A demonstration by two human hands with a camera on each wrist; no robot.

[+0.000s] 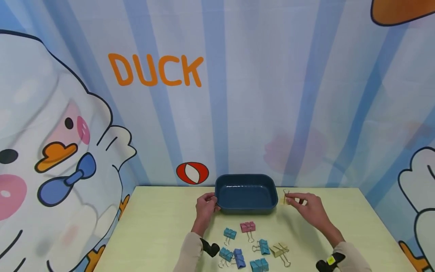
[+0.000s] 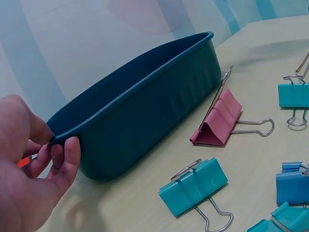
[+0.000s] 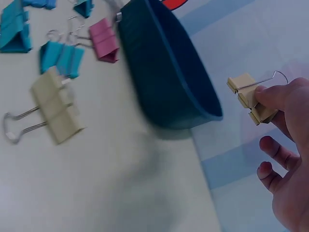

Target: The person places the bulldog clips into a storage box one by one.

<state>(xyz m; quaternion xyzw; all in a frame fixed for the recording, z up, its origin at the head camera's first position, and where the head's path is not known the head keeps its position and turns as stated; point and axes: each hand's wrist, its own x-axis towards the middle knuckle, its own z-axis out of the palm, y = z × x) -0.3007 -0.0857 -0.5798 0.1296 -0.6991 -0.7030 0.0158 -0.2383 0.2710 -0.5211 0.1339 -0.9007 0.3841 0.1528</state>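
My left hand [image 1: 205, 207] pinches the rim of a dark blue tray [image 1: 246, 211] at its left side, thumb and fingers on the edge in the left wrist view. To the right of the tray, my right hand [image 1: 312, 210] holds a pale yellow binder clip [image 3: 246, 99] between thumb and fingers, raised above the tabletop; its other fingers are loosely bent. In front of the tray lie a pink binder clip [image 1: 248, 226], several teal binder clips [image 1: 230, 233], a blue binder clip [image 1: 239, 258] and another yellow binder clip [image 1: 279, 249].
The light wooden table [image 1: 153, 226] meets a curtain [image 1: 244, 94] with blue stripes and duck drawings right behind the tray. The loose clips sit between the two forearms, with their wire handles sticking out.
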